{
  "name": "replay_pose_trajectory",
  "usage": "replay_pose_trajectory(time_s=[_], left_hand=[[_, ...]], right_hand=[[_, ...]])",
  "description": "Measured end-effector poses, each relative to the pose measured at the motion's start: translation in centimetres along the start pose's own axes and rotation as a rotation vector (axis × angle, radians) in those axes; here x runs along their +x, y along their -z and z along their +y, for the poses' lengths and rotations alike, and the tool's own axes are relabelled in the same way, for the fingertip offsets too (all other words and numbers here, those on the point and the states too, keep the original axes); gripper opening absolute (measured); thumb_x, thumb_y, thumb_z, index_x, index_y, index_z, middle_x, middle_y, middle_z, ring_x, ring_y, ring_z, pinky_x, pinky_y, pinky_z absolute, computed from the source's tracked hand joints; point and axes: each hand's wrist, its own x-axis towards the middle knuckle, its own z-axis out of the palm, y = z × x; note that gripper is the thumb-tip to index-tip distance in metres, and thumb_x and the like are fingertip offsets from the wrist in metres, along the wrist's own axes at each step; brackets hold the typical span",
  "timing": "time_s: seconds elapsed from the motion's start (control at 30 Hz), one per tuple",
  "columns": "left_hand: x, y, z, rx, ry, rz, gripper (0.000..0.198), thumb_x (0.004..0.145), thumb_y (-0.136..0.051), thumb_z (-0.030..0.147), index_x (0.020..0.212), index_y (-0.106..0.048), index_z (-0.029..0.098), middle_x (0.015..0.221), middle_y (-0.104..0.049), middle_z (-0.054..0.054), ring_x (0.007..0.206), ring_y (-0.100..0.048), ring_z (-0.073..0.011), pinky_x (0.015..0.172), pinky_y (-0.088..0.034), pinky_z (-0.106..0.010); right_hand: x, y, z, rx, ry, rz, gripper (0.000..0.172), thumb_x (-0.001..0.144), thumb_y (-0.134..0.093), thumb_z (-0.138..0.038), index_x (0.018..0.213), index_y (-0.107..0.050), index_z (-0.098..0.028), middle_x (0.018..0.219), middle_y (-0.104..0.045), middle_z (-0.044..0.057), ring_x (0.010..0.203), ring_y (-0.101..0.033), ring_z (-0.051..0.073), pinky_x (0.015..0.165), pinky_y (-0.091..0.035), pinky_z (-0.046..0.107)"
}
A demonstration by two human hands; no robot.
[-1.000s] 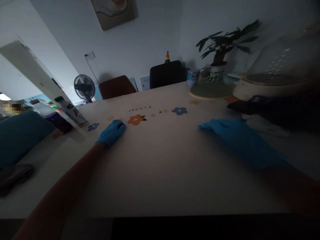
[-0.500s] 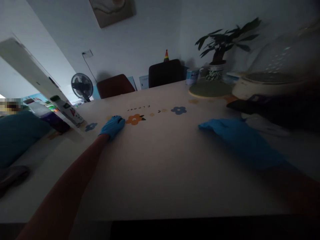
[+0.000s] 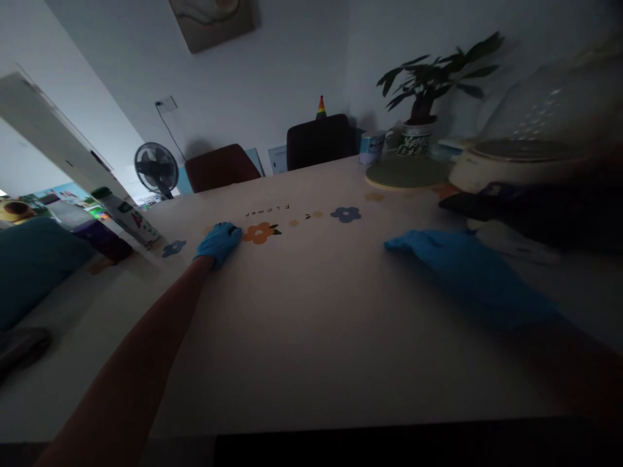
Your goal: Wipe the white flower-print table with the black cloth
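Both my hands wear blue gloves on a white table [image 3: 302, 337] printed with flowers. My left hand [image 3: 218, 242] rests beside the orange flower print [image 3: 259, 232], its fingers curled in. A small dark patch shows at those fingers, too small to name. My right hand [image 3: 462, 272] lies low over the right part of the table, fingers stretched out to the left and close together. Nothing is visible in it, though its underside is dim and blurred. Just behind it lies a pale, flattish object [image 3: 511, 240] that I cannot make out.
At the left stand a white carton with a green cap [image 3: 125, 217] and a dark purple bottle [image 3: 104, 239], near a teal cushion-like shape [image 3: 39, 266]. A green round mat [image 3: 406, 173], a potted plant [image 3: 418, 133], a mug [image 3: 372, 148] and a clear-domed appliance [image 3: 516, 165] occupy the back right.
The view has shifted slightly, so most things sit a little further left. Both hands keep nearly the same places and shapes on the table.
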Motion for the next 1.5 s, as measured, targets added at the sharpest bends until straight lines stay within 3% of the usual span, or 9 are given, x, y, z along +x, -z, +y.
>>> replay_pose_trajectory(time_s=[0.13,0.27,0.5,0.73,0.9,1.23,1.5], left_hand=[[-0.4,0.0,0.0,-0.002,-0.003,-0.004,0.038,0.123,-0.046,0.041,0.121,-0.076,0.018,0.145,-0.077,-0.023,0.134,-0.071,-0.0371,0.127,-0.054,-0.051],[-1.4,0.0,0.1,-0.01,-0.02,-0.015,0.034,0.124,-0.046,0.043,0.119,-0.072,0.021,0.145,-0.076,-0.021,0.131,-0.071,-0.0346,0.125,-0.054,-0.048],[-4.2,0.1,0.5,-0.031,-0.097,-0.028,0.029,0.122,-0.046,0.043,0.114,-0.065,0.023,0.136,-0.075,-0.016,0.128,-0.071,-0.0328,0.122,-0.055,-0.046],[-7.1,0.6,1.2,-0.057,-0.127,-0.051,0.028,0.119,-0.045,0.047,0.112,-0.061,0.026,0.134,-0.071,-0.014,0.129,-0.071,-0.0341,0.123,-0.055,-0.05],[-8.7,0.4,0.8,-0.082,-0.164,-0.079,0.032,0.118,-0.042,0.054,0.116,-0.061,0.027,0.137,-0.071,-0.012,0.13,-0.072,-0.0335,0.124,-0.057,-0.051],[-8.8,0.4,0.9,-0.077,-0.167,-0.075,0.028,0.118,-0.043,0.05,0.115,-0.06,0.027,0.137,-0.071,-0.012,0.131,-0.073,-0.0346,0.125,-0.057,-0.053],[-7.4,0.3,1.7,-0.083,-0.139,-0.055,0.03,0.121,-0.045,0.046,0.122,-0.067,0.025,0.145,-0.073,-0.014,0.134,-0.073,-0.0342,0.128,-0.055,-0.051]], right_hand=[[0.1,-1.3,0.5,0.039,-0.02,0.04,0.056,0.116,-0.045,-0.029,0.152,-0.087,-0.018,0.151,-0.088,0.017,0.134,-0.088,0.036,0.126,-0.071,0.06],[0.1,-1.1,0.3,0.037,-0.003,0.062,0.055,0.117,-0.047,-0.03,0.152,-0.087,-0.016,0.149,-0.088,0.019,0.132,-0.088,0.037,0.126,-0.071,0.059],[0.5,0.5,-0.5,0.032,-0.054,-0.064,0.058,0.118,-0.046,-0.031,0.157,-0.087,-0.015,0.16,-0.083,0.021,0.142,-0.086,0.041,0.129,-0.069,0.066],[0.3,-1.9,1.0,0.053,0.011,0.075,0.056,0.117,-0.045,-0.032,0.148,-0.089,-0.018,0.147,-0.088,0.019,0.132,-0.088,0.038,0.124,-0.071,0.059],[0.0,-2.7,1.4,0.058,0.027,0.093,0.057,0.119,-0.044,-0.033,0.152,-0.088,-0.017,0.148,-0.088,0.019,0.132,-0.088,0.036,0.125,-0.071,0.058],[-0.4,-3.2,2.1,0.037,0.019,0.054,0.059,0.117,-0.045,-0.033,0.155,-0.087,-0.017,0.154,-0.086,0.02,0.138,-0.086,0.038,0.129,-0.069,0.063],[0.3,0.2,0.0,-0.001,0.047,-0.028,0.058,0.117,-0.046,-0.029,0.156,-0.086,-0.012,0.153,-0.086,0.022,0.135,-0.088,0.038,0.125,-0.071,0.06]])
